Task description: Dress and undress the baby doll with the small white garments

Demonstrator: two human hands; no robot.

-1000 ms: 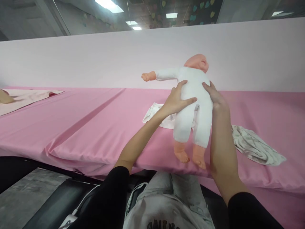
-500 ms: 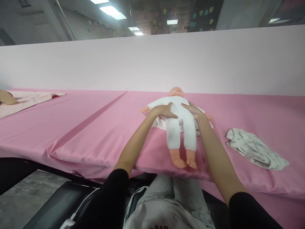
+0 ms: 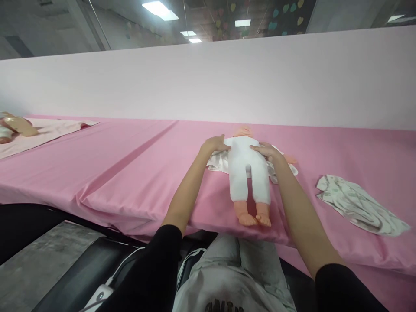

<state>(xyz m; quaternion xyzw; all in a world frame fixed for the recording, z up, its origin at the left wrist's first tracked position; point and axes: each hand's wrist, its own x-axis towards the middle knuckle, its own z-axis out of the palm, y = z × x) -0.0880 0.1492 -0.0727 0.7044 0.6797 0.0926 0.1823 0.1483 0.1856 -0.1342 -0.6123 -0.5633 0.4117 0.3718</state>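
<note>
A baby doll (image 3: 248,171) in a white suit lies on its back on the pink padded surface (image 3: 130,169), head toward the wall, bare feet at the near edge. A pale patterned cloth (image 3: 218,161) is spread under its upper body. My left hand (image 3: 215,144) is curled over the doll's outstretched arm and shoulder, hiding the arm. My right hand (image 3: 267,151) rests on the other side of the doll's chest with the fingers stretched flat.
A second crumpled patterned cloth (image 3: 360,204) lies to the right of the doll. At the far left, a light pink sheet (image 3: 48,130) holds part of another doll (image 3: 14,125). A tall pale wall (image 3: 208,86) backs the surface. Black seating sits below at left.
The doll, held upright in both hands a second ago, has been laid down on its back on the cloth. My hands have slid from its waist up to its shoulders.
</note>
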